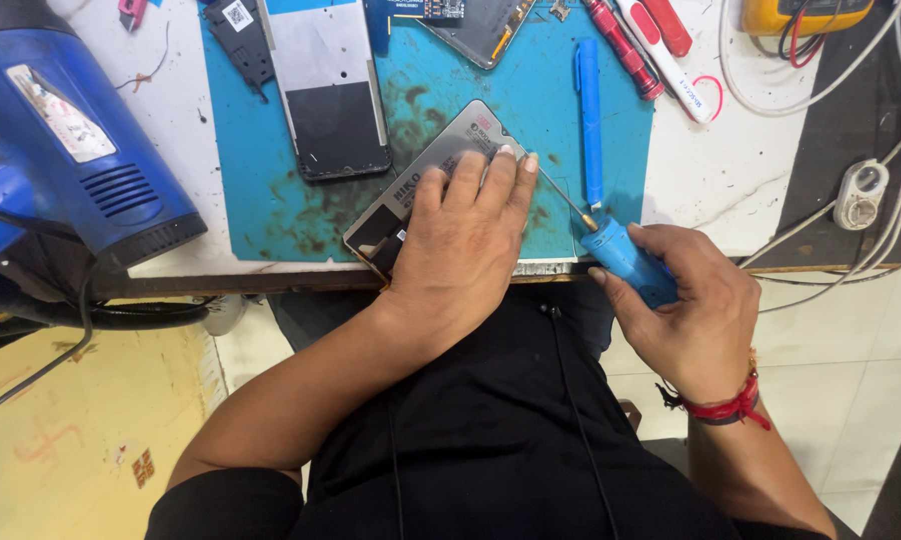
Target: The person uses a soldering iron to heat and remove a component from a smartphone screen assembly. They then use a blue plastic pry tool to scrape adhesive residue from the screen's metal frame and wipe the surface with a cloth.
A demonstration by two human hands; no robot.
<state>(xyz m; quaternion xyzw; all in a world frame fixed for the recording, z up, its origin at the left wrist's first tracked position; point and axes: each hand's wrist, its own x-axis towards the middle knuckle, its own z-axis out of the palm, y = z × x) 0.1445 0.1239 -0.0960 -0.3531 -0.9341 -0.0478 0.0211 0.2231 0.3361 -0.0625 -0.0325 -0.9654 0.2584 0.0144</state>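
At the near edge of the blue work mat [270,215], just short of the tabletop's front edge, a grey phone panel [432,170] lies face down with its long axis running diagonally from near-left to far-right, and the left hand [462,240] presses flat on it, fingers spread and holding it still rather than gripping it. The right hand [685,310], well apart to the right, is closed around a blue screwdriver [625,255] whose thin shaft slants up-left toward the panel's right edge. Its tip seems to touch there, though the fingertips partly hide the contact.
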